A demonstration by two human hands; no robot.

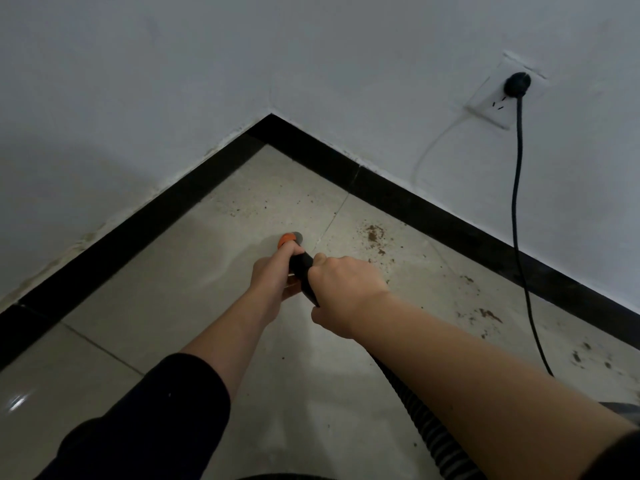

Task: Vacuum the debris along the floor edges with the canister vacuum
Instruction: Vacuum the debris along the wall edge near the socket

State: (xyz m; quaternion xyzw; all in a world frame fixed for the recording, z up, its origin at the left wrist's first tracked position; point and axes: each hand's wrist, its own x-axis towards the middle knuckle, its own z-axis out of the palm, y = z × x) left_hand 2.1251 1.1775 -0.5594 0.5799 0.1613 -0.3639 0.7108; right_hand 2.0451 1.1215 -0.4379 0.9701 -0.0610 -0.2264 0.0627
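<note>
Black cylindrical wand (pixel 300 264), orange-tipped, both hands (pixel 272 277) (pixel 341 292) wrapped firmly around it.

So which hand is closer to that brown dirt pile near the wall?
Right. The right hand grips the black vacuum tube just below and left of the dirt pile; the left hand holds the tube near its orange end, farther left.

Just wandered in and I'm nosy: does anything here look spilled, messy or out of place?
Yes. Brown crumbly debris lies scattered on the pale floor tiles along the right-side black skirting board, not yet reached by the black-and-orange vacuum nozzle that the left hand and right hand hold.
</note>
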